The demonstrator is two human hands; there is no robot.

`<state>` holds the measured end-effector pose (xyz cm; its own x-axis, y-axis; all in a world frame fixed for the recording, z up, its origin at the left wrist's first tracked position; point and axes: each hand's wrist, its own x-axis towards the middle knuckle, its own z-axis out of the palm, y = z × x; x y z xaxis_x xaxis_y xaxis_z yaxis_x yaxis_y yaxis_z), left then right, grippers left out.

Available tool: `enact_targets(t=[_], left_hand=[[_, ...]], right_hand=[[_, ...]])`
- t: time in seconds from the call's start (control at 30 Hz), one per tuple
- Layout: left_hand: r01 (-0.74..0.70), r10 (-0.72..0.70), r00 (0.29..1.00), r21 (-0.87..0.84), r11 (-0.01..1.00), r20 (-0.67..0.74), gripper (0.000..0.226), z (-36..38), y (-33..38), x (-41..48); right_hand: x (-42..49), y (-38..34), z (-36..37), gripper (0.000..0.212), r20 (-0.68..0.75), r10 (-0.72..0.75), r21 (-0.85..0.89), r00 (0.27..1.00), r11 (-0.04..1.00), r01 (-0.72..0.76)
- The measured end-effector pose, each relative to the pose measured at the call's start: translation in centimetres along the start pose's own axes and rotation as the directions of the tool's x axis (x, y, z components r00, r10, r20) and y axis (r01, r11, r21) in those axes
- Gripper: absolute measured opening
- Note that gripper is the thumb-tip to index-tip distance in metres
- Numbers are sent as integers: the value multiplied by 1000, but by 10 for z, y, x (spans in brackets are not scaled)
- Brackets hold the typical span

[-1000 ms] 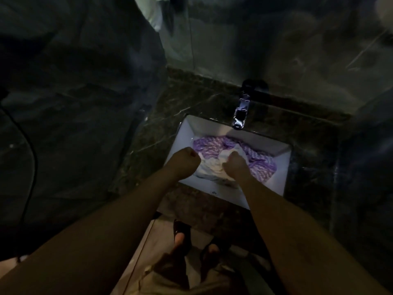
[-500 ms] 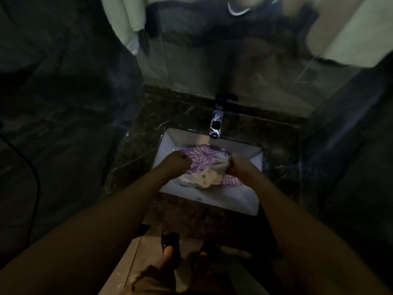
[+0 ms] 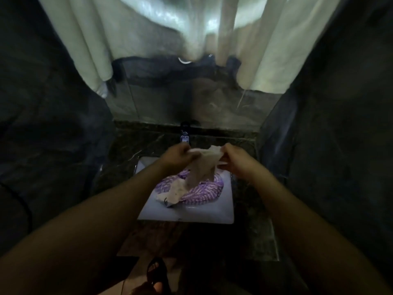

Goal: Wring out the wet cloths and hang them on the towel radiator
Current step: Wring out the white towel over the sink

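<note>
Head view is all there is, says the first speaker, and it is dim. Which step is the person on?

Second: Lifting, by the look of it, just ahead of the wring. The left hand point(image 3: 177, 155) and the right hand point(image 3: 234, 161) each have fingers curled round the top edge of the pale cloth point(image 3: 204, 165). It is stretched between them above the far rim of the sink point(image 3: 187, 213). The left sits toward 11 o'clock of the basin and the right toward 1 o'clock. The tap point(image 3: 184, 137) is at 12 o'clock, just behind them.

First: Is the cloth clear of the basin?

Second: No. Its lower end hangs down and rests in the basin near 7 o'clock. The purple patterned cloth point(image 3: 209, 189) lies bunched in the middle of the basin, and neither hand touches it.

First: What does the next move call for?

Second: Probably gathering the slack into a rope and bringing the hands closer. Then they would twist in opposite directions over the basin, so the water falls there and not on the dark counter point(image 3: 127, 150). Nothing looks twisted yet; the fabric hangs flat and loose.

First: And the radiator?

Second: Not in view. Pale drapes point(image 3: 85, 50) hang high at 12 o'clock, but no rail can be made out. One cloth is in hand and one waits, so the task looks early.
</note>
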<state>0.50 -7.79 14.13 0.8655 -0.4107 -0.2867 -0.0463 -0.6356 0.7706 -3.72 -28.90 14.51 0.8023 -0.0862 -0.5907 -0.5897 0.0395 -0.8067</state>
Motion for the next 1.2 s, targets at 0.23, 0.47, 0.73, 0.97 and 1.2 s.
enact_targets(t=[0.23,0.47,0.73,0.97,1.2], left_hand=[[-238,238,970,-8,971,-48,25,-40,73,-5],[-383,378,909,4,924,-175,28,-72,124,-8],[-416,423,874,79,906,-241,36,-113,153,-23],[-359,389,890,159,920,-238,37,-122,150,-27],[-380,442,865,265,886,-239,42,-138,153,-31]], right_hand=[[-7,-4,-5,35,-75,-108,-4,991,994,108],[-21,-25,8,50,15,-219,234,976,949,210],[-27,-55,14,39,134,-335,174,933,935,310],[-43,-63,15,28,262,-372,-600,890,659,453],[-32,-44,-12,18,57,-374,-787,925,554,273]])
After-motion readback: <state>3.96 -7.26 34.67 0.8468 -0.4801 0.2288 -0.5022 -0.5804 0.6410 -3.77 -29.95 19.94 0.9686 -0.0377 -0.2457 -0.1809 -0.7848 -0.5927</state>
